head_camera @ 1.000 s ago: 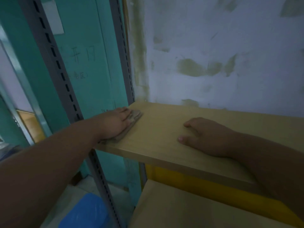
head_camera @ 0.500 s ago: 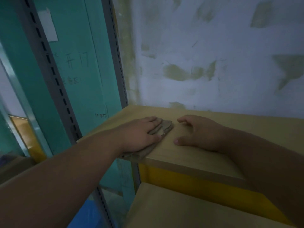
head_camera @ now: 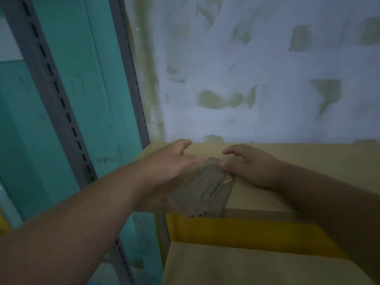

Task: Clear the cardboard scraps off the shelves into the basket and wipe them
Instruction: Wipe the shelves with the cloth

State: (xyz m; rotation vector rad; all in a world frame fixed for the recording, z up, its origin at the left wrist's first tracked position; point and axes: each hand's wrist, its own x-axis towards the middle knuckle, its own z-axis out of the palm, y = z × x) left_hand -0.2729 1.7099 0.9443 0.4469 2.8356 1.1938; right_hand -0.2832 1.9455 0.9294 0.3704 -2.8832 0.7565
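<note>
right hand thumb and fingers pinch the cloth edge, likely to take it over; left hand fingers straight and relaxed, resting on the cloth's other side to pin it. cloth droops over the front lip of the upper shelf, near the left corner. no scraps or basket in view

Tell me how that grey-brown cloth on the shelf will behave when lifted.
The cloth is creased and droops over the shelf front edge, so it is probably floppy. It bunches between the left hand and right hand, so likely light and easily gathered.
</note>
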